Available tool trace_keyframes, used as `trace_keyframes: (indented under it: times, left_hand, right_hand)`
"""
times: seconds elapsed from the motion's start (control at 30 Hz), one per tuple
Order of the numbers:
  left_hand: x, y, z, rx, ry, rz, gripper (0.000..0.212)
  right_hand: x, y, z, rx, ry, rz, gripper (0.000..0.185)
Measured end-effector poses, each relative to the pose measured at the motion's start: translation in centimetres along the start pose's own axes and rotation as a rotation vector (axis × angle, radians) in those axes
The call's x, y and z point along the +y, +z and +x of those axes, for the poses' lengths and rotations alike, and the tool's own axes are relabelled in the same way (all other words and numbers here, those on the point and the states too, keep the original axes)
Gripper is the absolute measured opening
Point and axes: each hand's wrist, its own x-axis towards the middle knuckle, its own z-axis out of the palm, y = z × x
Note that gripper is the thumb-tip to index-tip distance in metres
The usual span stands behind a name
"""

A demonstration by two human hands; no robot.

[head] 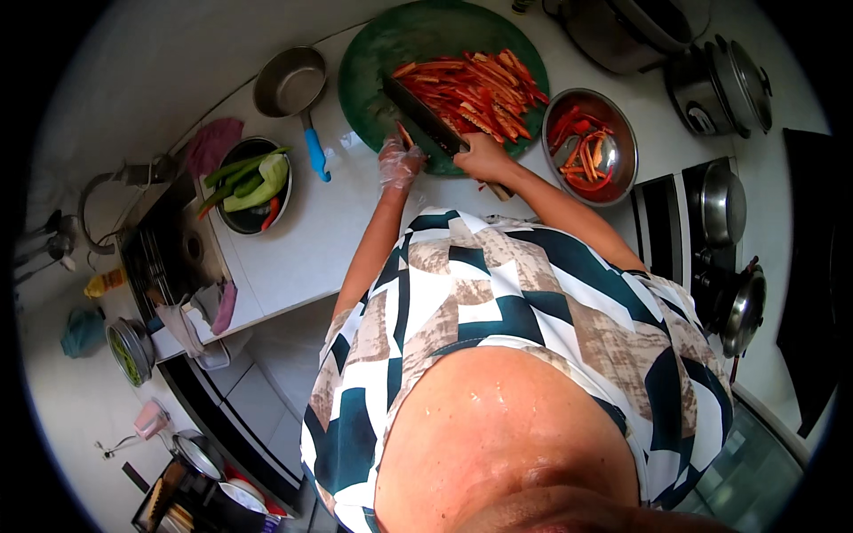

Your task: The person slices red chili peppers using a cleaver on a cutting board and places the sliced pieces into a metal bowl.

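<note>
My right hand is closed around the handle of a dark-bladed cleaver, its blade angled across a round green cutting board. In a clear plastic glove, my left hand pinches a piece of red pepper near the board's front edge, left of the blade. Beyond the cleaver, a broad pile of red pepper strips covers the board's right part. More pepper pieces lie in a steel bowl to the right of the board.
To the left are a small saucepan with a blue handle and a bowl of green vegetables. The sink lies farther left. A rice cooker stands back right, near the stove with a steel pot and a lidded pan.
</note>
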Motion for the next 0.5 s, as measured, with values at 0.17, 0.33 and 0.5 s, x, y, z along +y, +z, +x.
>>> trace_keyframes:
  times: [0.17, 0.33, 0.5]
  left_hand:
    - [-1.7, 0.3, 0.0, 0.016, -0.011, -0.238, 0.026]
    - [-0.9, 0.0, -0.9, 0.080, 0.041, -0.211, 0.024]
    - [-1.6, -0.3, -1.3, 0.094, 0.098, -0.180, 0.022]
  right_hand:
    - [0.6, -0.1, -0.4, -0.034, 0.011, 0.081, 0.012]
    - [-0.1, 0.5, -1.7, -0.056, -0.018, 0.077, 0.018]
    - [-0.2, 2.0, -1.8, -0.082, 0.013, 0.022, 0.012]
